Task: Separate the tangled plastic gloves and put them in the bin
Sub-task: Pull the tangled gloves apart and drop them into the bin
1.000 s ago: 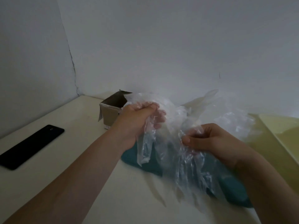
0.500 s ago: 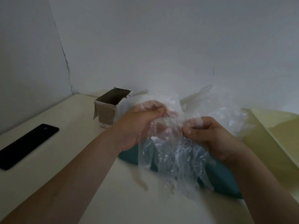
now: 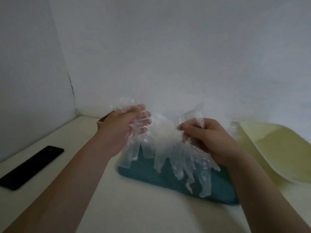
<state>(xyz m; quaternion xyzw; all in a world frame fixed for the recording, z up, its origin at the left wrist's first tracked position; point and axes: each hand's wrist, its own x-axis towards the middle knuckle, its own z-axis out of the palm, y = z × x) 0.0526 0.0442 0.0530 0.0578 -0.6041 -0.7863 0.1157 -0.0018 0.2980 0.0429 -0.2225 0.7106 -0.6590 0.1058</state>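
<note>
The pale counter (image 3: 134, 216) carries a teal bin (image 3: 151, 177), the landmark here. Right of the bin lies a yellow tray (image 3: 277, 148); well left of it, a black phone (image 3: 32, 167). Above the bin hang the tangled plastic gloves (image 3: 168, 148), stretched between left hand (image 3: 121, 130) and right hand (image 3: 207, 138), each grip closed on the plastic.

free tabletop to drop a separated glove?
Bare cream tabletop between the forearms, in front of the teal bin; another patch between the flat black phone and left hand. Crowded: clear plastic gloves hang over the bin; pale yellow tray beyond right hand.
</note>
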